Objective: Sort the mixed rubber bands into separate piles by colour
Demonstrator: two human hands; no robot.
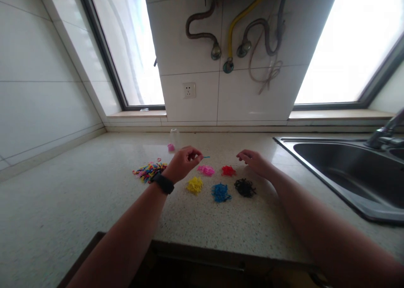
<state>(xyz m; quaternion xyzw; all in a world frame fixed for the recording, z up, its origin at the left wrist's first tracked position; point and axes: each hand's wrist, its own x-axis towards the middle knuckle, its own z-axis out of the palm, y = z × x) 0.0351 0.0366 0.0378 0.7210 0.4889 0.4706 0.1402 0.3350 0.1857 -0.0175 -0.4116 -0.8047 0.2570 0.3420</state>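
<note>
My left hand point(187, 161), with a dark watch on its wrist, pinches a thin blue elastic band point(206, 157) between thumb and fingertips. It is raised over the counter, between a mixed heap of coloured bands point(148, 171) and a pink pile point(206, 170). Nearest to my right hand point(251, 159) lies the red pile point(228, 170). That hand's fingers are loosely bent, with nothing visible in them. Closer to me are a yellow pile point(195, 185), a blue pile point(221, 192) and a black pile point(245, 188).
Behind my left hand stands a clear cup point(174, 137) with a pink bundle point(171, 147) beside it. A steel sink point(285, 141) with a faucet point(383, 135) is on the right. The speckled counter point(189, 225) ends at a front edge, and a tiled wall rises behind.
</note>
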